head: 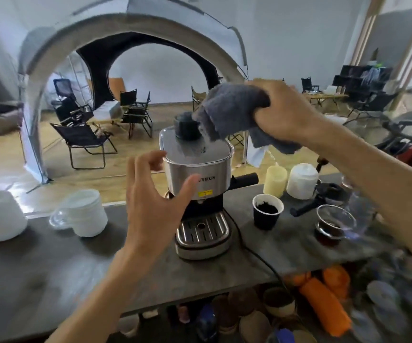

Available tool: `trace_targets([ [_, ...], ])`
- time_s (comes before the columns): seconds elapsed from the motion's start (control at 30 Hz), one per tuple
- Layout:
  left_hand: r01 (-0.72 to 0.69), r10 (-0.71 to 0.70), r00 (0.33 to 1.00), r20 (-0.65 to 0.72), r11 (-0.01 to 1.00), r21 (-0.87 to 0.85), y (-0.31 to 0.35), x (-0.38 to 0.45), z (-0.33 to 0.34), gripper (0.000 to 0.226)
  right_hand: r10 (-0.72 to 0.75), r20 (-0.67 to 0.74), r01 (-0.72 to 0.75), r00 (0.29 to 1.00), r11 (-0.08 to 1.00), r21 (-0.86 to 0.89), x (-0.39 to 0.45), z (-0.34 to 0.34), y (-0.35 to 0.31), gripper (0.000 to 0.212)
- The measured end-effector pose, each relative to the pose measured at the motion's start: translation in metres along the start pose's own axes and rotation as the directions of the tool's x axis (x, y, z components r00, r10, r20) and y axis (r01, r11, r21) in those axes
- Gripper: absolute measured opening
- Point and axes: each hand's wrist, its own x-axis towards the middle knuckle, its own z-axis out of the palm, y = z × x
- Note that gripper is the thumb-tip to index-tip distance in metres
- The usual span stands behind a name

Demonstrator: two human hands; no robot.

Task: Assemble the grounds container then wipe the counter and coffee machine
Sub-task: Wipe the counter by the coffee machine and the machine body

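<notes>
1. My right hand (284,112) is gripping a grey cloth (234,112), bunched in curled fingers, above the coffee machine (197,179); the cloth's lower edge is hanging over the black cap (187,128) on the machine's top
2. My left hand (155,201) is hovering spread wide, fingers straight, just in front of the machine's steel body, holding nothing
3. The machine is standing on the grey counter (51,268), its cord trailing right
4. A black paper cup (266,211) holding dark grounds is sitting just right of the machine, near a glass bowl (336,224)
</notes>
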Motion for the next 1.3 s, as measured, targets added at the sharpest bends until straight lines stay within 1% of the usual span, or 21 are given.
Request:
trace_targets([
  [0.03, 0.012, -0.013, 1.0, 0.022, 1.0, 0.027, -0.011, 0.01, 0.001, 0.076, -0.003, 0.028, 0.003, 1.0, 1.0, -0.028, 0.017, 0.008, -0.005, 0.047],
  [0.1, 0.042, -0.053, 0.989, 0.138, 0.996, 0.081, -0.034, 0.027, 0.008, 0.108, 0.025, 0.093, -0.017, 0.995, 0.997, -0.081, 0.041, 0.03, -0.015, 0.037],
  [0.13, 0.06, -0.077, 0.976, 0.202, 0.994, 0.089, -0.042, 0.033, 0.012, 0.116, 0.052, 0.13, -0.039, 0.99, 0.994, -0.104, 0.047, 0.042, -0.019, 0.032],
  [0.17, 0.07, -0.087, 0.964, 0.253, 0.995, 0.076, -0.048, 0.038, 0.018, 0.119, 0.072, 0.17, -0.053, 0.983, 0.992, -0.115, 0.05, 0.054, -0.021, 0.027],
  [0.23, 0.082, -0.075, 0.953, 0.295, 0.997, -0.014, -0.057, 0.04, 0.028, 0.117, 0.088, 0.256, -0.064, 0.963, 0.993, -0.098, 0.049, 0.075, -0.025, 0.015],
  [0.3, 0.104, -0.073, 0.955, 0.287, 0.99, -0.093, -0.062, 0.037, 0.035, 0.108, 0.108, 0.313, -0.095, 0.944, 0.994, -0.057, 0.043, 0.087, -0.026, 0.006],
  [0.4, 0.099, -0.065, 0.967, 0.248, 0.987, -0.128, -0.067, 0.033, 0.039, 0.094, 0.107, 0.35, -0.107, 0.931, 0.994, -0.017, 0.03, 0.091, -0.025, 0.031],
  [0.5, 0.117, -0.075, 0.968, 0.24, 0.979, -0.165, -0.068, 0.033, 0.04, 0.09, 0.068, 0.363, -0.044, 0.929, 0.996, -0.073, 0.017, 0.089, -0.024, 0.04],
  [0.57, 0.138, -0.094, 0.965, 0.244, 0.976, -0.17, -0.069, 0.034, 0.041, 0.087, 0.028, 0.344, 0.007, 0.939, 0.995, -0.099, 0.01, 0.088, -0.025, 0.042],
  [0.63, 0.145, -0.106, 0.965, 0.238, 0.978, -0.153, -0.07, 0.035, 0.041, 0.083, -0.012, 0.316, 0.039, 0.949, 0.996, -0.079, 0.005, 0.088, -0.024, 0.041],
  [0.73, 0.136, -0.106, 0.964, 0.243, 0.985, -0.111, -0.07, 0.037, 0.04, 0.072, -0.075, 0.295, 0.096, 0.952, 0.994, -0.058, -0.003, 0.084, -0.024, 0.027],
  [0.8, 0.112, -0.085, 0.958, 0.274, 0.99, -0.085, -0.074, 0.04, 0.041, 0.063, -0.106, 0.306, 0.123, 0.946, 0.992, -0.038, -0.007, 0.08, -0.024, 0.023],
  [0.83, 0.101, -0.078, 0.951, 0.3, 0.993, -0.061, -0.075, 0.041, 0.042, 0.064, -0.111, 0.327, 0.124, 0.939, 0.992, -0.019, -0.007, 0.076, -0.024, 0.023],
  [0.9, 0.096, -0.081, 0.939, 0.335, 0.995, -0.028, -0.078, 0.043, 0.043, 0.081, -0.113, 0.401, 0.112, 0.909, 0.993, 0.027, -0.006, 0.064, -0.024, 0.02],
  [1.0, 0.124, -0.076, 0.945, 0.318, 0.983, -0.134, -0.073, 0.043, 0.039, 0.109, -0.094, 0.477, 0.041, 0.874, 0.992, 0.12, -0.001, 0.035, -0.027, 0.013],
  [1.07, 0.124, -0.058, 0.945, 0.322, 0.974, -0.189, -0.071, 0.042, 0.037, 0.113, -0.06, 0.454, -0.033, 0.889, 0.98, 0.195, 0.008, 0.014, -0.029, 0.019],
  [1.1, 0.122, -0.051, 0.944, 0.326, 0.972, -0.201, -0.072, 0.041, 0.036, 0.112, -0.041, 0.418, -0.043, 0.908, 0.981, 0.191, 0.016, 0.007, -0.03, 0.023],
  [1.13, 0.121, -0.049, 0.943, 0.329, 0.972, -0.203, -0.073, 0.041, 0.036, 0.114, -0.03, 0.37, -0.024, 0.929, 0.99, 0.141, 0.025, 0.005, -0.032, 0.03],
  [1.2, 0.142, -0.065, 0.941, 0.332, 0.967, -0.213, -0.076, 0.04, 0.037, 0.12, -0.039, 0.327, 0.053, 0.944, 0.998, -0.033, 0.041, 0.016, -0.038, 0.048],
  [1.27, 0.148, -0.07, 0.943, 0.325, 0.963, -0.224, -0.078, 0.04, 0.039, 0.119, -0.039, 0.36, 0.097, 0.932, 0.984, -0.146, 0.052, 0.043, -0.047, 0.066],
  [1.3, 0.138, -0.062, 0.945, 0.32, 0.965, -0.222, -0.079, 0.039, 0.039, 0.118, -0.031, 0.375, 0.105, 0.926, 0.978, -0.179, 0.054, 0.06, -0.051, 0.068],
])
